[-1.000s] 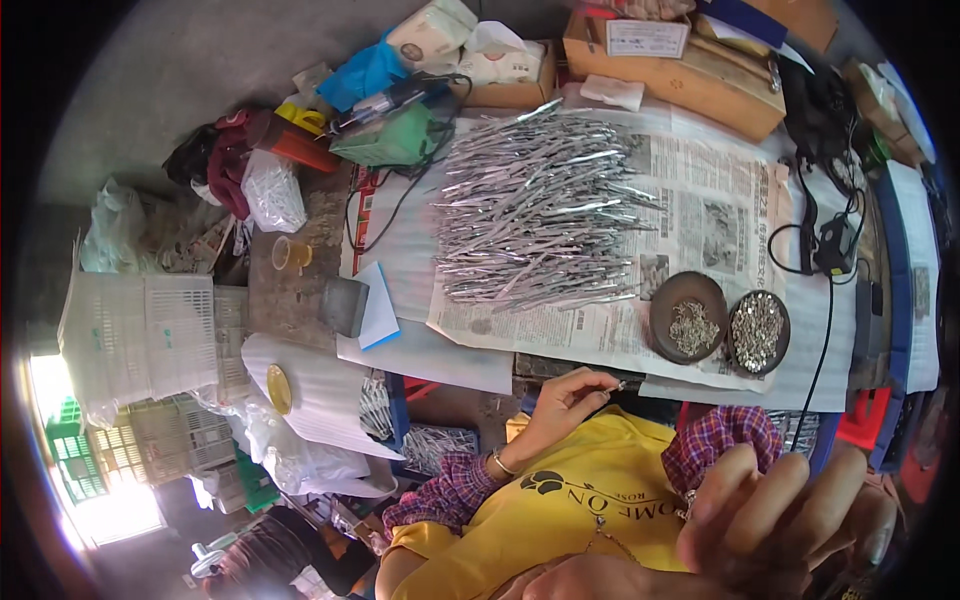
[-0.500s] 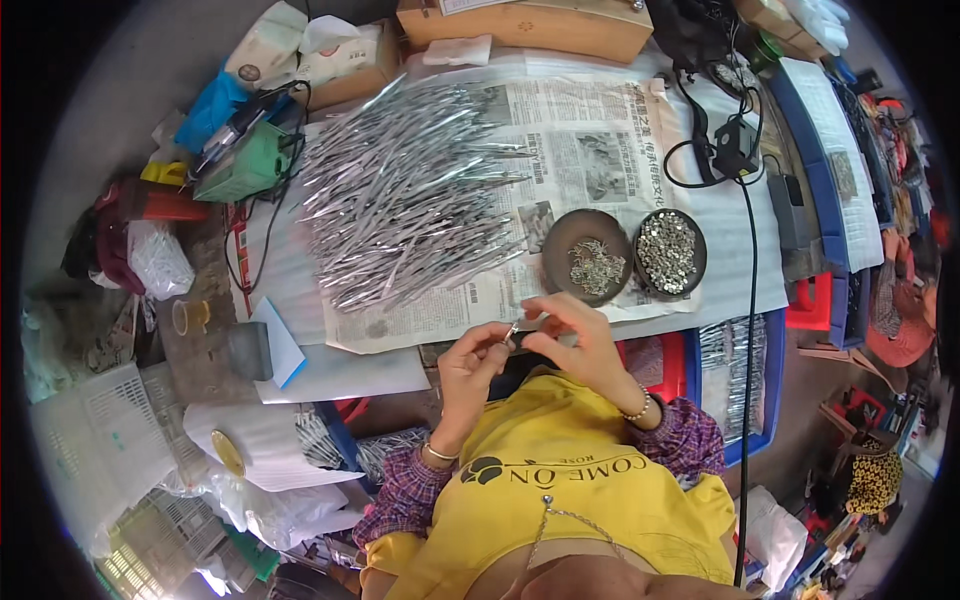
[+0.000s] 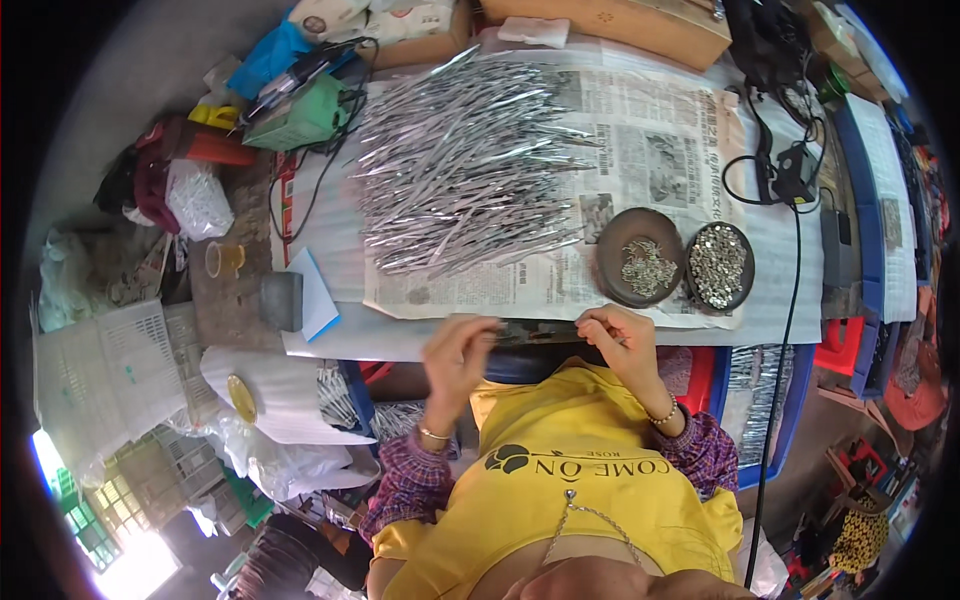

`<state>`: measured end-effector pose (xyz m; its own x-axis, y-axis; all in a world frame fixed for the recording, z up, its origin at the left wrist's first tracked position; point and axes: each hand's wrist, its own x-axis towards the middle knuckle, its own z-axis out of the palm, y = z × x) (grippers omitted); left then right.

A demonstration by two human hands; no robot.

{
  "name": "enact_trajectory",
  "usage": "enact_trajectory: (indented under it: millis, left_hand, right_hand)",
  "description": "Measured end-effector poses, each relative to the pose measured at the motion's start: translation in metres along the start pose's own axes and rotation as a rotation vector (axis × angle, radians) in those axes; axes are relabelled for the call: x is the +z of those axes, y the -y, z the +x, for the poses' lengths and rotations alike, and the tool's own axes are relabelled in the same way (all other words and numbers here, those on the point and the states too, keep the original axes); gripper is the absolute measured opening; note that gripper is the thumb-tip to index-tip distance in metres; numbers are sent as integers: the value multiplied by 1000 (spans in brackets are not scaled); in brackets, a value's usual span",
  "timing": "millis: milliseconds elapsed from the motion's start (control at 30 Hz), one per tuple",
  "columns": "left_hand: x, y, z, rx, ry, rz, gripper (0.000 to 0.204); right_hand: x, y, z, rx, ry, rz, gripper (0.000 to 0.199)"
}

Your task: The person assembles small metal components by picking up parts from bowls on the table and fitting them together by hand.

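Observation:
A wide pile of thin silvery metal strips [image 3: 470, 165] lies on newspaper [image 3: 640, 100] across the table. To its right, a dark round dish [image 3: 615, 275] holds small pale metal bits [image 3: 648, 268], beside a second dish full of small silvery pieces [image 3: 718, 265]. At the table's near edge, my left hand [image 3: 455, 365] is raised and smeared by motion, so whether it holds anything is unclear. My right hand [image 3: 622, 345] is closed below the first dish, its fingertips pinched together; anything between them is too small to make out. A gap separates the hands.
A green box-shaped device [image 3: 300, 115] and a grey block [image 3: 282, 302] stand on the left. A black cable [image 3: 785, 370] hangs down on the right. Blue trays with metal strips [image 3: 755, 400] sit below the table edge. A wooden box [image 3: 610, 25] is at the back.
My hands, together on a small silvery piece before, have moved apart: the left to the left, the right to the right. The whole view has shifted, with the table further right and higher.

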<state>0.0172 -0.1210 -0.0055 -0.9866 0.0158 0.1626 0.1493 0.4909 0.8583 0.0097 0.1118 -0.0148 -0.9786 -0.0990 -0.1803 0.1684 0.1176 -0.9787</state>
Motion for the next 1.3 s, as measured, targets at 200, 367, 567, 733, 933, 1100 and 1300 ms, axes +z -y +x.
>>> enact_trajectory:
  millis: [200,367,567,733,933,1100,1300]
  left_hand:
    - [-65,71,-26,217,-197,609,10]
    - [-52,59,-13,326,-123,603,11]
    - [-85,69,-30,167,-118,615,8]
    - [-48,33,-6,-92,-85,140,4]
    - [13,-18,17,-340,149,-482,16]
    - [45,-42,28,-390,350,-560,17]
    - [65,-45,26,-377,406,-578,18]
  right_hand:
    - [-2,-7,0,-13,33,7,14]
    - [2,-11,2,49,-18,57,11]
    - [0,-16,5,78,-24,136,11]
    - [-6,-17,2,40,-14,123,12]
    - [-9,-11,2,-166,2,-31,13]
    - [-10,-4,-9,-55,35,118,14]
    - [-14,-7,-10,-114,-46,161,16]
